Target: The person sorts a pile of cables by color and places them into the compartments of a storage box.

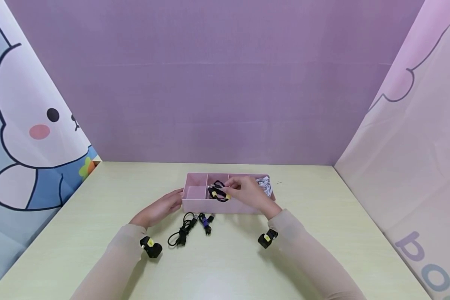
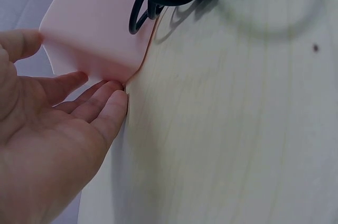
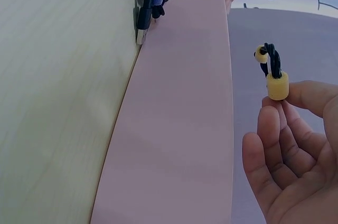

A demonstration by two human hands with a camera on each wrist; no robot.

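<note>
A pink divided box sits on the table. My right hand pinches a coiled black cable with yellow pieces on it, over the second compartment from the left. In the right wrist view, thumb and forefinger meet at a yellow sleeve on that cable. My left hand rests its fingers against the box's left end. From the left wrist, its fingertips show at the bottom corner of the pink wall. A bundled white cable lies in the right-end compartment.
In front of the box, a looped black cable lies on the table beside a shorter black cable with a purple tie. A purple backdrop stands behind, and printed panels flank both sides. Each wrist carries a small black camera.
</note>
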